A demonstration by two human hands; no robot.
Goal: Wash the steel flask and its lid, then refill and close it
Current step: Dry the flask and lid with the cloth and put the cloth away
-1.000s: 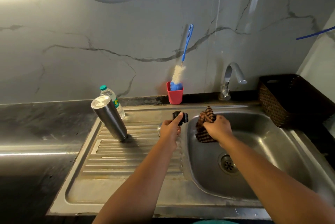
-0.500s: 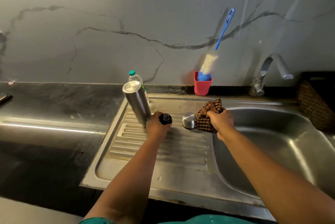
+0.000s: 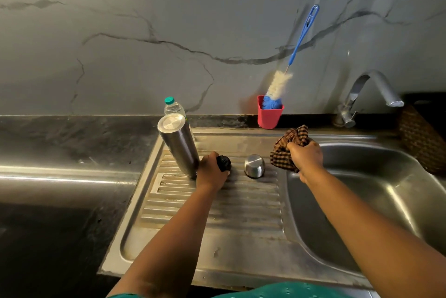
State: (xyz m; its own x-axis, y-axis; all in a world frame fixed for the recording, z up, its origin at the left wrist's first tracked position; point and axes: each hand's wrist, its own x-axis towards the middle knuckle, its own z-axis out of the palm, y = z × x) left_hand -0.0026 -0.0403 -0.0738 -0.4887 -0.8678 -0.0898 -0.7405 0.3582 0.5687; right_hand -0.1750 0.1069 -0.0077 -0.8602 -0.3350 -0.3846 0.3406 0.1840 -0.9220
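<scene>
Moved in the last second: black stopper [image 3: 224,163] carried from beside the basin rim leftward across the drainboard [image 3: 217,213], now down on the ribs just beside the steel flask [image 3: 179,145]. Left hand [image 3: 212,172] curled over the stopper, grip closed round it, not yet released. Right hand [image 3: 305,156] shifted with it, from over the basin to the drainboard edge, grip tight round a bunched checked cloth [image 3: 288,148].

Flask standing inverted on the drainboard, base up, leaning slightly, touching or nearly touching the left hand; cannot tell which. Steel cup lid [image 3: 254,165] inverted on the ribs between stopper and cloth, apart from both.

Behind the flask: small plastic water bottle [image 3: 174,107] with green cap, on the bench at the wall. Red holder [image 3: 269,116] with blue-handled bottle brush [image 3: 289,66] against the wall. Tap [image 3: 369,90] with no visible flow; sink basin [image 3: 376,189] looks drained.

Reading: washing apparently finished, all three parts gathered on the drainboard, cloth in hand suggests drying stage. Refill and closing not started; flask mouth down, so to be turned upright first. Plastic bottle the likely water source, unconfirmed.

Risk: leaning flask on ribbed surface, a knock from the left hand on withdrawal could topple it
</scene>
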